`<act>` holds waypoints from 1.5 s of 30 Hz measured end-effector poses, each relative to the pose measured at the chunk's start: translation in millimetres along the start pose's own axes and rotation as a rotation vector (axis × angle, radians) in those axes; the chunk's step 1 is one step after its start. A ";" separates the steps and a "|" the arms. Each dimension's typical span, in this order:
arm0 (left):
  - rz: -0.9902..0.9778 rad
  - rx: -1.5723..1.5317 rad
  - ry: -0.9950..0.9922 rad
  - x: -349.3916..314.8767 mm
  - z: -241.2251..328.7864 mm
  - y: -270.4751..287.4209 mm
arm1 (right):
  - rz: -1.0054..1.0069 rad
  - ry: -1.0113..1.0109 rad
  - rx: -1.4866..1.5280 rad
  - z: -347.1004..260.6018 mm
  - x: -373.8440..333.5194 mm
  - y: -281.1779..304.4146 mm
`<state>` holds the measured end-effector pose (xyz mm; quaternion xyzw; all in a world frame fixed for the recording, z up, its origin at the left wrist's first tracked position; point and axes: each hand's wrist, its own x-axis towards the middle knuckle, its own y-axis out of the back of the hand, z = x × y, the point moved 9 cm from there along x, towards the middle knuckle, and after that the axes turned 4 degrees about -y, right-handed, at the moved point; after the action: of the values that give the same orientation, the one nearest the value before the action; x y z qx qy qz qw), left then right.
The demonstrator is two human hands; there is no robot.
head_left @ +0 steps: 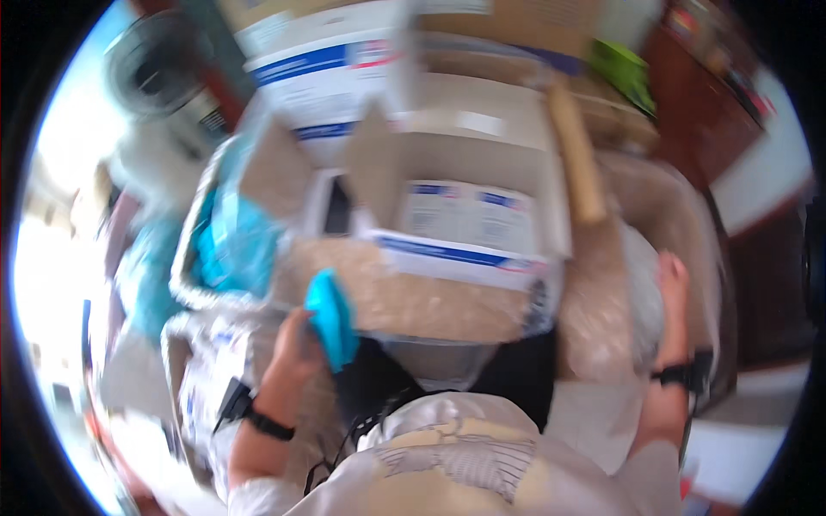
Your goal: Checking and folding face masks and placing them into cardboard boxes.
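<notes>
My left hand [297, 346] is closed on a turquoise, soft-looking folded piece [331, 318], held upright in front of the open carton. Motion blurs it, so its exact kind does not show. My right hand [674, 279] reaches over the large plastic-lined box on the right, beside a whitish clear plastic bundle [641, 279]; its fingers are smeared and I cannot make out a grip. Between my hands stands the open white-and-blue carton [465, 254], flaps spread, with smaller white-and-blue boxes [469, 215] inside.
A basket [183, 262] with turquoise items in clear plastic stands on the left, and another container with plastic-wrapped things [219, 361] sits nearer. A dark phone-like object [338, 206] lies beside the carton. Behind are a closed carton [331, 73], a cardboard roll [576, 155] and a fan [155, 64].
</notes>
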<state>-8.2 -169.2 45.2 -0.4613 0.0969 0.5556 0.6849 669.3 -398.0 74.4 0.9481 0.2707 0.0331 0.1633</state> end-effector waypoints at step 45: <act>-0.446 1.429 -1.293 -5.5 37.7 -194.4 | -0.849 -0.389 -0.295 -122.5 -115.7 -418.9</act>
<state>140.9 -136.6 171.5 0.4450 -0.0723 0.3698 0.8124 341.8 -87.7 55.9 0.7092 0.5905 -0.1764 0.3424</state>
